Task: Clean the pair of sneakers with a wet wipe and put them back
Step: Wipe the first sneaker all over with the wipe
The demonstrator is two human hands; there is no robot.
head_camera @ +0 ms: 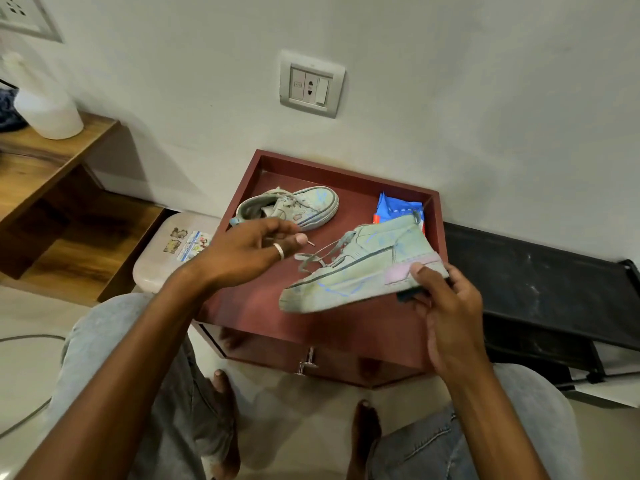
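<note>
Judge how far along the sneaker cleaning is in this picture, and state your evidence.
Early. Done: nothing obvious. In hand: the right hand holds one sneaker by its heel over the red tray; the left hand is open, holding no wipe. Left: the blue wipe pack lies behind it, the other sneaker rests untouched, and both look smudged.

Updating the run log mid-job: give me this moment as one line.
right hand: holds raised sneaker by heel | left hand: open, empty | second sneaker: in red tray | wipes pack: behind raised sneaker
</note>
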